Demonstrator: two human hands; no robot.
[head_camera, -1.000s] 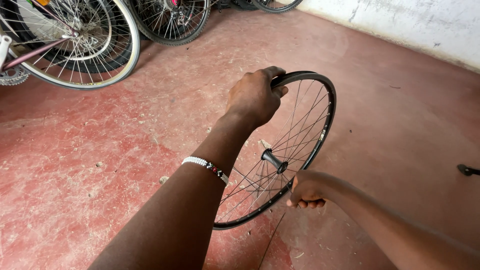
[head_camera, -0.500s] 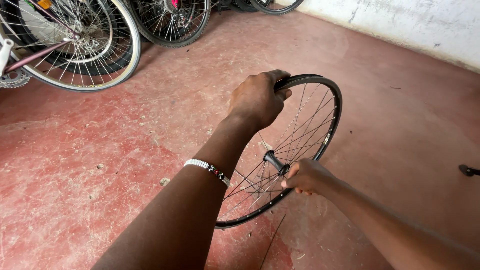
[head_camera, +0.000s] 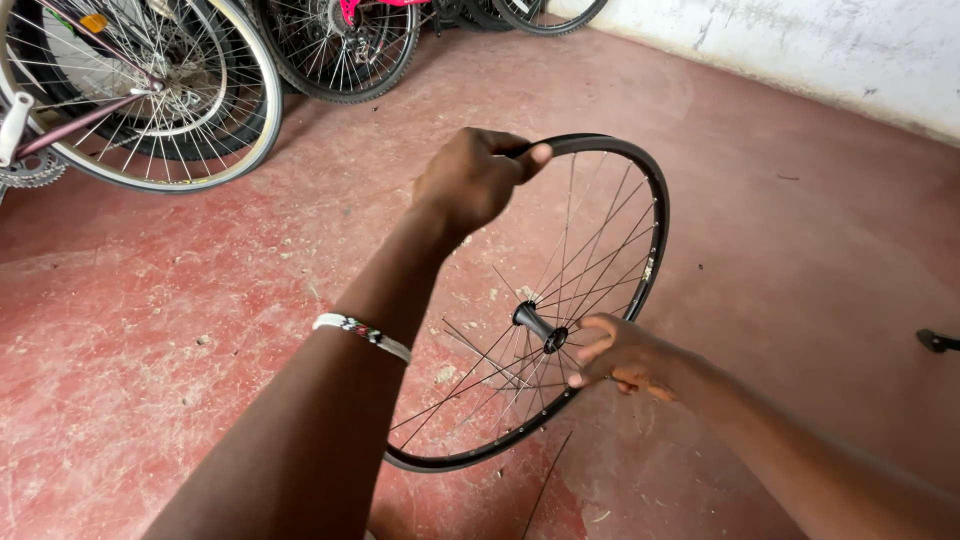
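Note:
A bare black bicycle wheel rim (head_camera: 652, 205) with thin spokes and a black hub (head_camera: 538, 324) stands on edge on the red floor. My left hand (head_camera: 472, 178) grips the top of the rim; a pale beaded bracelet (head_camera: 362, 333) circles that wrist. My right hand (head_camera: 622, 352) is beside the hub, fingers loosely curled and touching the spokes there. Whether it pinches a spoke I cannot tell. A loose thin spoke (head_camera: 548, 484) lies on the floor under the wheel.
Parked bicycles line the back: a large wheel with a cream tyre (head_camera: 150, 95) at the left, a darker wheel (head_camera: 345, 45) beside it. A white wall (head_camera: 800, 45) runs along the right. A small dark object (head_camera: 938, 340) lies at the right edge.
My right hand has risen from the lower rim to the spokes beside the hub. The wheel has tilted and shifted slightly right while my left hand keeps its hold on the top.

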